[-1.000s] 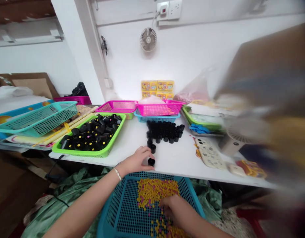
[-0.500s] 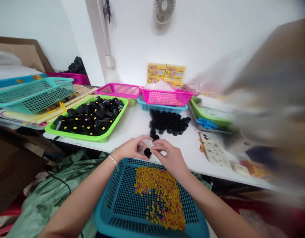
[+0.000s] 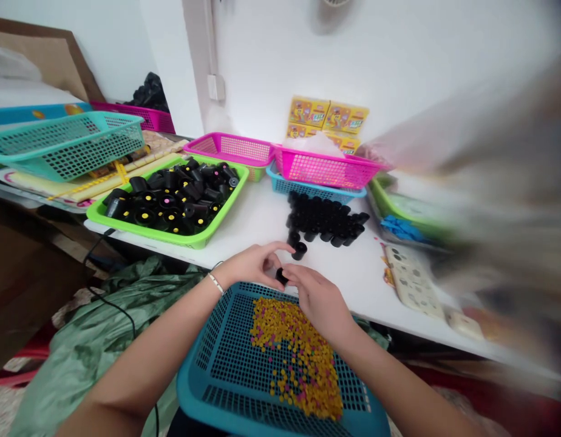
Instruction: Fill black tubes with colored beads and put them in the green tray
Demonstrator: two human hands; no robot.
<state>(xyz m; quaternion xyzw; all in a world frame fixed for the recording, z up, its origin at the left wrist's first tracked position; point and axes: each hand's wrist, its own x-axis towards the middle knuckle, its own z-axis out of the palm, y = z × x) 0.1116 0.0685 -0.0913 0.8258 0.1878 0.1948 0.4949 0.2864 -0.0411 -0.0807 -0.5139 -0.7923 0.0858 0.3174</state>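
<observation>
My left hand [image 3: 251, 265] and my right hand [image 3: 317, 297] meet at the table's front edge, both pinching one small black cap [image 3: 281, 276] between their fingertips. Just below them a blue mesh basket [image 3: 226, 358] rests on my lap, holding a heap of tiny yellow and pink pieces [image 3: 296, 355]. Beyond the hands a cluster of upright black caps [image 3: 323, 221] stands on the white table [image 3: 262, 218]. A thin bracelet circles my left wrist.
A green tray [image 3: 125, 221] of black caps with yellow dots sits at the left. Teal [image 3: 57, 145], pink [image 3: 326, 170] and blue baskets line the back, with yellow boxes [image 3: 326, 118] against the wall. A phone case [image 3: 412, 279] lies right. The right side is blurred. Green sheeting hangs below.
My right hand left the yellow pieces in the basket and rose to join my left hand on the black cap. The view tilted downward and shifted.
</observation>
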